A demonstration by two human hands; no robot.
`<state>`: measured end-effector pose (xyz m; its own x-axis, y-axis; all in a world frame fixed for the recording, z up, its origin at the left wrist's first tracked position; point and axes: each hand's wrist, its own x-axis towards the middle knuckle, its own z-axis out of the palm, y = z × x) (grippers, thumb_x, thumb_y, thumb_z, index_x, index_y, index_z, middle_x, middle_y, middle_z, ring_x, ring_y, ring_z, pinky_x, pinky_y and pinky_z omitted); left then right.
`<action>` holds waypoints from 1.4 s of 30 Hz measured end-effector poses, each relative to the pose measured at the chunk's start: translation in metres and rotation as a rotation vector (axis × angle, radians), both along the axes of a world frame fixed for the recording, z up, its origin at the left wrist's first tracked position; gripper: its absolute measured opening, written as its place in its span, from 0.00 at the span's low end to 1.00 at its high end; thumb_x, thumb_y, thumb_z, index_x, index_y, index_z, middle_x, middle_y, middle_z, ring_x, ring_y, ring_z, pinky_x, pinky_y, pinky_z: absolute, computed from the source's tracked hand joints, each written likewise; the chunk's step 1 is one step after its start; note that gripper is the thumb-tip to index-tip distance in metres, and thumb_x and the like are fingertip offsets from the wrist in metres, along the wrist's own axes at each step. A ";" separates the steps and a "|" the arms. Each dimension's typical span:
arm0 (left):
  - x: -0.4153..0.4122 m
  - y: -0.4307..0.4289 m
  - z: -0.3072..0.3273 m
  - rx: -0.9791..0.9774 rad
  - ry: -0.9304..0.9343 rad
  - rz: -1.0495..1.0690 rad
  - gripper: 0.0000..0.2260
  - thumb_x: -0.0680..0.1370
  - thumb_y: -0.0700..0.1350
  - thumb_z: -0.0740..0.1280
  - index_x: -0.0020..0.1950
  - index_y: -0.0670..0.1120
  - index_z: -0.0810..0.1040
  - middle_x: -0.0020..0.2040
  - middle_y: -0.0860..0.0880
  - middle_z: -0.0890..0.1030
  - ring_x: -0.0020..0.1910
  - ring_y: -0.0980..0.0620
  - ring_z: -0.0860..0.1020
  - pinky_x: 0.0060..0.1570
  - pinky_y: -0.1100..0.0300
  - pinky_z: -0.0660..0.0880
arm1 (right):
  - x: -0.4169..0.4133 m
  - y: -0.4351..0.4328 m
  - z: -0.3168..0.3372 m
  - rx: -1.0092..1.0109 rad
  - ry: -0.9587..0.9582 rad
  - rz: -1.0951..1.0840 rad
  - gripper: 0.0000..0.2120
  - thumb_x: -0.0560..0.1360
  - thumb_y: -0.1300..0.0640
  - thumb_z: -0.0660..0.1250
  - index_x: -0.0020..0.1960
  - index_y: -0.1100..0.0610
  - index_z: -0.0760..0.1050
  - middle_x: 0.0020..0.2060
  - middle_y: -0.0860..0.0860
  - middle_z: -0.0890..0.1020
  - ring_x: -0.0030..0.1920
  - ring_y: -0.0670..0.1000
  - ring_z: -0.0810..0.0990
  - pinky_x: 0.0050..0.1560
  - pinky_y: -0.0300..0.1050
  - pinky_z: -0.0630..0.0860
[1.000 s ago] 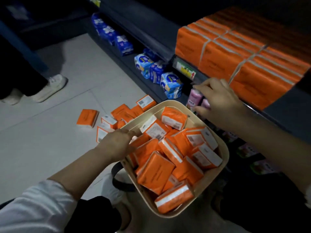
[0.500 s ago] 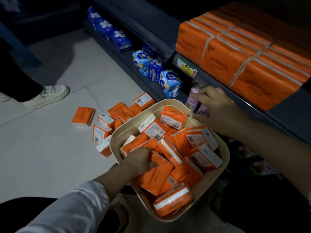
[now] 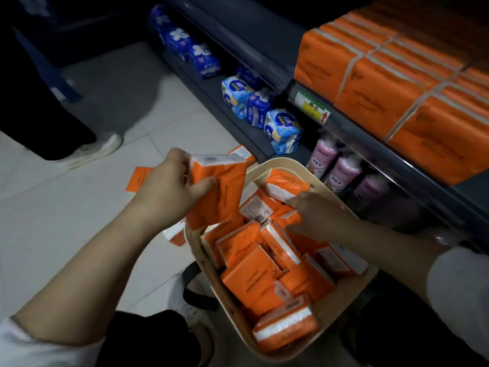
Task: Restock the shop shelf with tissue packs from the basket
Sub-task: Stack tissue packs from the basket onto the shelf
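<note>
A beige basket (image 3: 283, 162) full of orange tissue packs (image 3: 251, 282) sits on the floor below me. My left hand (image 3: 169, 192) grips one orange tissue pack (image 3: 219, 194) and holds it upright above the basket's left rim. My right hand (image 3: 317, 215) reaches into the basket's far side, fingers and thumb curled round a pack (image 3: 287, 217) among the others. At the right, the dark shelf (image 3: 397, 165) carries rows of larger orange tissue bundles (image 3: 397, 88).
Loose orange packs (image 3: 139, 178) lie on the tiled floor left of the basket. Blue-and-white packs (image 3: 283, 131) and pink bottles (image 3: 344, 170) fill the bottom shelf. Another person's white shoe (image 3: 90, 149) stands at the left. A price tag (image 3: 312, 105) hangs on the shelf edge.
My left hand lifted an orange pack out of the basket and up to its left rim. My right hand dropped from the shelf edge into the basket.
</note>
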<state>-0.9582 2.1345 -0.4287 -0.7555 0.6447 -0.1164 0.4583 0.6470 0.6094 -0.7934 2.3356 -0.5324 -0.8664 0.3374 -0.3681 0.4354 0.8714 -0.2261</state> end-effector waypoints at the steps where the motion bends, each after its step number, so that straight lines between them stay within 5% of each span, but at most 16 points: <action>1: -0.001 0.001 0.001 -0.017 0.026 -0.018 0.18 0.74 0.52 0.69 0.58 0.48 0.67 0.51 0.46 0.80 0.48 0.46 0.77 0.47 0.52 0.75 | -0.001 -0.004 -0.009 -0.008 -0.025 0.005 0.24 0.71 0.39 0.66 0.59 0.54 0.72 0.57 0.53 0.75 0.56 0.53 0.74 0.55 0.48 0.73; 5: -0.004 0.004 -0.002 -0.098 0.137 -0.123 0.24 0.75 0.52 0.68 0.68 0.53 0.63 0.59 0.46 0.79 0.55 0.44 0.77 0.51 0.53 0.75 | -0.005 -0.016 -0.041 -0.094 -0.084 -0.030 0.23 0.68 0.38 0.68 0.55 0.53 0.73 0.53 0.51 0.78 0.52 0.51 0.77 0.52 0.50 0.76; 11: -0.010 0.004 -0.005 -0.094 0.153 -0.145 0.21 0.75 0.51 0.68 0.66 0.53 0.67 0.58 0.45 0.78 0.53 0.45 0.76 0.50 0.55 0.74 | -0.016 -0.038 -0.075 -0.082 -0.098 -0.183 0.32 0.66 0.35 0.69 0.60 0.56 0.69 0.55 0.53 0.77 0.55 0.55 0.78 0.52 0.49 0.75; 15: -0.009 0.006 -0.003 -0.068 0.140 -0.119 0.20 0.75 0.51 0.68 0.63 0.51 0.67 0.55 0.46 0.78 0.51 0.46 0.76 0.49 0.54 0.75 | -0.019 -0.037 -0.080 -0.160 -0.042 -0.285 0.20 0.72 0.45 0.68 0.58 0.56 0.71 0.55 0.53 0.78 0.54 0.55 0.78 0.53 0.47 0.75; 19: -0.005 0.009 0.000 -0.016 0.139 -0.105 0.19 0.75 0.50 0.68 0.62 0.48 0.67 0.54 0.44 0.79 0.53 0.44 0.76 0.50 0.53 0.74 | -0.013 -0.016 -0.060 -0.295 -0.001 -0.332 0.10 0.72 0.47 0.66 0.41 0.54 0.70 0.40 0.49 0.76 0.46 0.53 0.78 0.42 0.42 0.68; 23: -0.002 0.010 0.002 0.018 0.103 -0.117 0.17 0.75 0.49 0.68 0.59 0.50 0.65 0.50 0.46 0.77 0.49 0.45 0.76 0.47 0.53 0.74 | -0.008 -0.007 -0.017 -0.426 0.138 -0.421 0.15 0.74 0.54 0.67 0.32 0.52 0.65 0.30 0.45 0.70 0.32 0.42 0.68 0.33 0.41 0.63; 28: 0.002 0.018 -0.001 0.097 -0.032 -0.057 0.16 0.76 0.47 0.68 0.56 0.49 0.63 0.47 0.46 0.76 0.45 0.46 0.75 0.42 0.57 0.68 | 0.014 -0.015 0.050 -0.874 0.317 -0.616 0.05 0.77 0.58 0.63 0.42 0.56 0.75 0.29 0.45 0.76 0.31 0.42 0.75 0.30 0.31 0.70; 32: 0.012 0.030 -0.005 0.282 -0.297 0.072 0.15 0.77 0.47 0.67 0.59 0.48 0.65 0.51 0.43 0.79 0.46 0.45 0.79 0.42 0.53 0.75 | 0.034 -0.013 0.094 -1.121 0.432 -0.710 0.08 0.77 0.55 0.63 0.51 0.56 0.79 0.40 0.51 0.81 0.43 0.49 0.80 0.52 0.49 0.75; 36: 0.047 0.045 0.002 0.440 -0.697 0.120 0.14 0.79 0.49 0.64 0.62 0.49 0.67 0.52 0.44 0.79 0.40 0.52 0.80 0.34 0.57 0.76 | 0.055 -0.013 0.122 -1.180 0.603 -0.705 0.09 0.79 0.56 0.60 0.49 0.53 0.80 0.40 0.49 0.84 0.42 0.47 0.82 0.51 0.47 0.77; 39: 0.073 0.054 0.008 0.497 -0.825 0.009 0.26 0.73 0.59 0.65 0.67 0.50 0.64 0.55 0.46 0.79 0.45 0.53 0.81 0.41 0.53 0.79 | 0.064 -0.012 0.128 -1.091 0.724 -0.776 0.11 0.80 0.56 0.59 0.57 0.56 0.77 0.46 0.54 0.83 0.45 0.50 0.82 0.50 0.46 0.78; 42: 0.086 0.063 0.010 0.516 -0.702 -0.093 0.47 0.58 0.64 0.77 0.70 0.51 0.60 0.60 0.49 0.75 0.54 0.54 0.79 0.47 0.53 0.80 | 0.067 -0.011 0.133 -1.046 0.797 -0.841 0.12 0.79 0.54 0.60 0.59 0.56 0.76 0.50 0.57 0.83 0.48 0.54 0.82 0.51 0.52 0.79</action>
